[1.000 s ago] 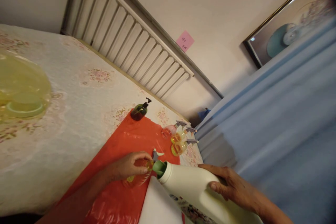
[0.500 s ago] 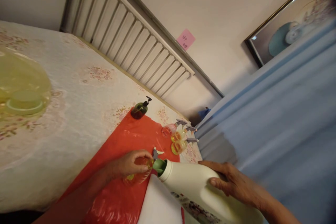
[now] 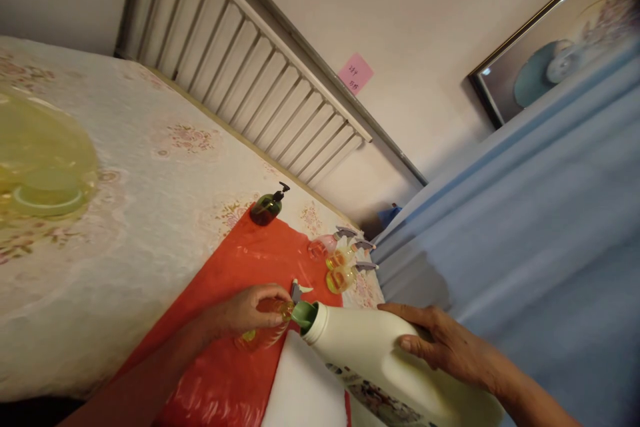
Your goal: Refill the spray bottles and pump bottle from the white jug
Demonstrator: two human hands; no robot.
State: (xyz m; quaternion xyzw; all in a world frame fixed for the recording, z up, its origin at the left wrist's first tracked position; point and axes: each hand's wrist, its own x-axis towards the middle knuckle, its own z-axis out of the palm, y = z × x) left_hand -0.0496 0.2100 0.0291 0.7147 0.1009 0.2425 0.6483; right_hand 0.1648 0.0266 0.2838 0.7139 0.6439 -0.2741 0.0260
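Note:
My left hand point(image 3: 243, 312) is wrapped round the neck of a clear bottle point(image 3: 265, 339) with a little yellow liquid in it. A large pale green jug point(image 3: 365, 340) lies tilted, its green spout point(image 3: 303, 315) at the bottle's mouth. Over the jug's upper side rests my right hand point(image 3: 445, 345), thumb and fingers gripping it. Whether liquid is flowing cannot be made out. Just behind the bottle's neck shows a grey and white spray head point(image 3: 299, 291). Beneath the bottle is a red plastic sheet point(image 3: 227, 280).
A dark green pump bottle point(image 3: 266, 209) stands at the sheet's far corner. To its right are a pink spray bottle point(image 3: 321, 247) and two yellow spray bottles point(image 3: 340, 279). A big yellow translucent container point(image 3: 50, 140) is at far left on the flowered tablecloth point(image 3: 135, 240). A blue curtain point(image 3: 530, 213) hangs at right.

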